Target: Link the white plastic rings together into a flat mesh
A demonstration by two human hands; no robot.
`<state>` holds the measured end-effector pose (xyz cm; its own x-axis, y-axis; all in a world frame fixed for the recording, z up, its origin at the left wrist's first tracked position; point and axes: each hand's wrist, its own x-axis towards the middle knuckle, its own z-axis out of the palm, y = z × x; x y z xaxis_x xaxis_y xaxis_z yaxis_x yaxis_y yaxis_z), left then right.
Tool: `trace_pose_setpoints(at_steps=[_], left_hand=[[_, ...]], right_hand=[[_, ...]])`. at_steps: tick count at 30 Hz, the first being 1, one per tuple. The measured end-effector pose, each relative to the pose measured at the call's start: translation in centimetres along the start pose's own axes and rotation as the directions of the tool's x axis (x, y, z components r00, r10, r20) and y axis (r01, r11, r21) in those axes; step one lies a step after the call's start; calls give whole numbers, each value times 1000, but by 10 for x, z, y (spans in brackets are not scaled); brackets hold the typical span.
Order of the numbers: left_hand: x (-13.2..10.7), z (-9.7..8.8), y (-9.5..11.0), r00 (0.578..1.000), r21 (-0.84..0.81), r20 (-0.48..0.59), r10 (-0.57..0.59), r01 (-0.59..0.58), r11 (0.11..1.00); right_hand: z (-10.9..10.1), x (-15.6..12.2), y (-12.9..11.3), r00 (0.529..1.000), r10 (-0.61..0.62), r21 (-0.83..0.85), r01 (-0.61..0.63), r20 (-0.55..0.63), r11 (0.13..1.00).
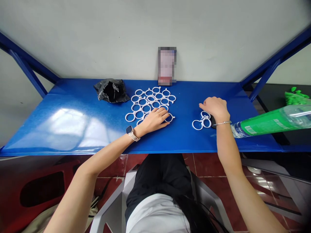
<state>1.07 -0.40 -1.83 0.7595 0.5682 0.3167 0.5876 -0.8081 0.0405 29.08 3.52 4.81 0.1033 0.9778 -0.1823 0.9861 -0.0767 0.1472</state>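
Observation:
My left hand [156, 120] lies palm down with its fingers stretched over the near right part of a cluster of white plastic rings [146, 108], each with a small tab. It touches the rings and covers some of them. Over on the right, my right hand [215, 106] is bent at the wrist above a smaller group of white rings [202, 123]. Its fingers look curled, and their tips are mostly hidden from me, so whatever they hold cannot be made out. A black object [213, 122] shows partly under this hand.
A crumpled black plastic bag [111, 90] stands open left of the rings. A blurred-out phone-like panel [167, 66] leans on the wall behind the blue table [187, 139]. A green-labelled plastic bottle [272, 123] lies by my right wrist. Blue braces flank both sides.

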Motion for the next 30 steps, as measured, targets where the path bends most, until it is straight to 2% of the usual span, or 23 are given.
trace_pose_setpoints(at_steps=[3, 6, 8, 11, 14, 18, 24, 27, 30], left_hand=[[0, 1, -1, 1000, 18, 17, 0, 0, 1000], [0, 2, -2, 1000, 12, 13, 5, -5, 1000], [0, 2, -3, 1000, 8, 4, 2, -2, 1000], [0, 1, -5, 1000, 2, 1, -15, 15, 1000], [0, 0, -7, 999, -22, 3, -43, 43, 999], [0, -3, -6, 995, -56, -39, -94, 92, 994], [0, -5, -5, 968, -206, -193, -157, 117, 972], [0, -5, -6, 955, -281, -250, -160, 87, 956], [0, -6, -9, 939, -316, -291, -185, 88, 945]], right_hand=[[0, 3, 4, 993, 14, -22, -11, 121, 1000], [1, 3, 2, 981, -49, -3, 50, 186, 999], [4, 3, -3, 976, -125, 31, 121, 180, 992], [12, 2, -14, 947, -306, 140, 291, 99, 946], [20, -1, -30, 874, -485, 233, 476, -22, 848], [27, -8, -50, 723, -659, 334, 685, -207, 647], [34, -13, -62, 488, -705, 294, 873, -515, 390], [37, -14, -65, 391, -681, 189, 916, -620, 354], [39, -15, -67, 333, -649, 92, 922, -684, 376]])
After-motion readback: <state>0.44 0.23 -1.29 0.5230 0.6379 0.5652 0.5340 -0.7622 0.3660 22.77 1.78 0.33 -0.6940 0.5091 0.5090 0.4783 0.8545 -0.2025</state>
